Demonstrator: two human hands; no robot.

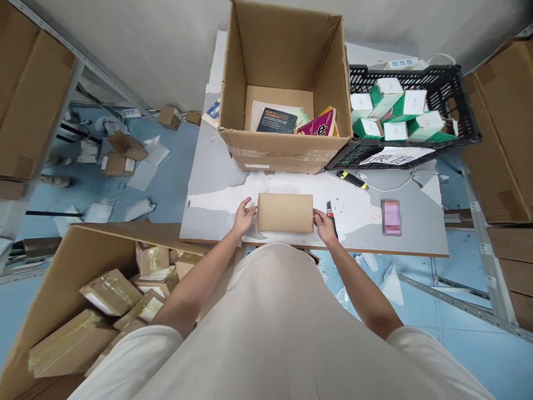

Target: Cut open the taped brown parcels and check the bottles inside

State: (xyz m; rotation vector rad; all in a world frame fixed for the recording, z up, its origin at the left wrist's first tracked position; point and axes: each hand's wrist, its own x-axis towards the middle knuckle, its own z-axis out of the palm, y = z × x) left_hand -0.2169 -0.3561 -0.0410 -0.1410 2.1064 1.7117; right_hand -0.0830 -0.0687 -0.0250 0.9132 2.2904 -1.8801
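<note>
A small flat cardboard box (285,213) lies at the front of the table, directly before me, with its plain brown top facing up. At its left end is my left hand (244,217), the index finger raised and other fingertips against the box's edge. My right hand (325,226) grips the opposite end, fingertips at the right edge. The box sits between both hands; fingers under it are hidden. Just beside my right hand lies a utility knife (332,216) with a red and black handle.
Behind the box stands a large open carton (283,151) holding several books. A black crate (470,130) with green-and-white boxes is on its right. A yellow-black cutter (352,179) and a pink blurred item (391,217) lie on the table (420,239). Lower left, a big carton (50,294) contains taped parcels.
</note>
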